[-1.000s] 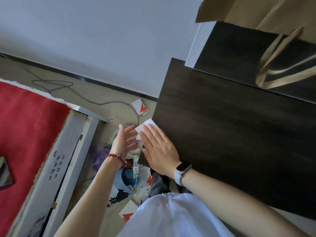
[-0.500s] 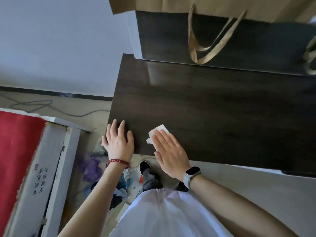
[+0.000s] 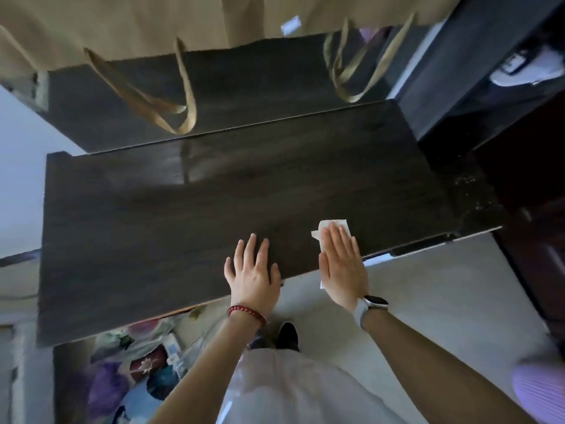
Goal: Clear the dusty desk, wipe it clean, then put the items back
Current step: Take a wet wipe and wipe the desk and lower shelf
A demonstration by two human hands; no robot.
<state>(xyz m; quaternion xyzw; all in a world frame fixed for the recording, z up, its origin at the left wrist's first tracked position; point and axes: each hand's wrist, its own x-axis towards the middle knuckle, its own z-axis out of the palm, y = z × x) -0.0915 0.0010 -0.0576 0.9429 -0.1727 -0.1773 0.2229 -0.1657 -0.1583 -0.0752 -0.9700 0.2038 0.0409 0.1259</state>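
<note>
I see my right hand (image 3: 341, 267) flat, fingers straight, pressing a white wipe (image 3: 331, 227) on the desk (image 3: 183, 215). My left hand (image 3: 252, 275) lies spread and empty just beside it.

Dark wood-grain tabletop (image 3: 214, 215), smooth, with a faint sheen at upper centre and pale dusty specks at right edge. Thin white paper wipe (image 3: 334, 227), matt, slightly creased. Tan paper bags (image 3: 153, 29) with flat paper handles, matt. Red beaded bracelet (image 3: 246, 313), glossy.
</note>
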